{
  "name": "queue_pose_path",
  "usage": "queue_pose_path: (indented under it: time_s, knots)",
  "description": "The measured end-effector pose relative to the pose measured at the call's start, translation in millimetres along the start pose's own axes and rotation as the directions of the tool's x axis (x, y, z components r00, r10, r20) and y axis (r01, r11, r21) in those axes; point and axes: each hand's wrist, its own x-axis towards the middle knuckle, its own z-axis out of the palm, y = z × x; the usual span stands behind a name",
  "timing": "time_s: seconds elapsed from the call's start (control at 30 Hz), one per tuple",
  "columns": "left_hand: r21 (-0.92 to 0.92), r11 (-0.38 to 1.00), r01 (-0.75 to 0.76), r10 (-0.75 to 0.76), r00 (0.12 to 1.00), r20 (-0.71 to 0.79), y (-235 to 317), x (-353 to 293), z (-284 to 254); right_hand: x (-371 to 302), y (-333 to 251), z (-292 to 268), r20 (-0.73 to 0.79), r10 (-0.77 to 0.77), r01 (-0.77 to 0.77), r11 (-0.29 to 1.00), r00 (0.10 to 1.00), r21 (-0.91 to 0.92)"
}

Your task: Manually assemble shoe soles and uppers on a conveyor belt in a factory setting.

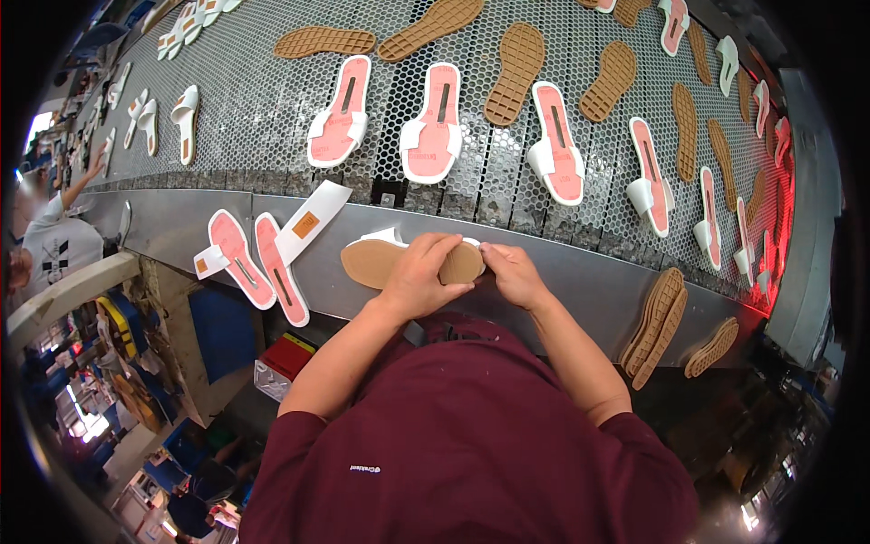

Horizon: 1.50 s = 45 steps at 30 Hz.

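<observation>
A slide sandal [365, 261] lies crosswise before me, its plain tan underside turned toward me and white edge and strap showing on the far side. Wrapped over its right half is my left hand [419, 276], thumb below and fingers across the far edge. My right hand [515, 275] pinches the sandal's right end, thumb and fingers pressed close to the left fingertips. To the left, a white sandal upper [237, 258] with a pink footbed rests beside a second sandal upper [286, 286], whose white strap sticks out over the ledge.
A metal ledge [580, 263] borders a mesh conveyor [245, 100] carrying pink-and-white sandal uppers [431, 136] and brown treaded soles [514, 72]. More brown soles [654, 326] overhang the ledge at right. Red light glows at the far right. Another person [59, 240] stands at far left.
</observation>
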Motion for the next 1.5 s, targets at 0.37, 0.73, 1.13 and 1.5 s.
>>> queue_pose_path:
  time_s: [0.37,0.73,1.13,1.5]
  knots:
    - [0.008,1.000,0.012,-0.013,0.998,0.058,9,2,8,-12,-6,2,-0.029,0.043,-0.038,0.985,0.999,0.167]
    - [0.063,0.994,-0.089,0.093,0.994,-0.063,16,3,25,-26,-29,8,-0.080,-0.094,0.064,0.945,0.992,-0.321]
    - [0.438,0.871,-0.221,0.442,0.743,-0.504,55,4,-176,3,-108,-10,-0.190,-0.327,0.291,0.937,0.926,-0.195]
    - [-0.772,0.458,0.440,-0.843,0.490,-0.221,-132,6,-137,242,-225,67,0.183,-0.565,0.214,-0.011,0.805,-0.977]
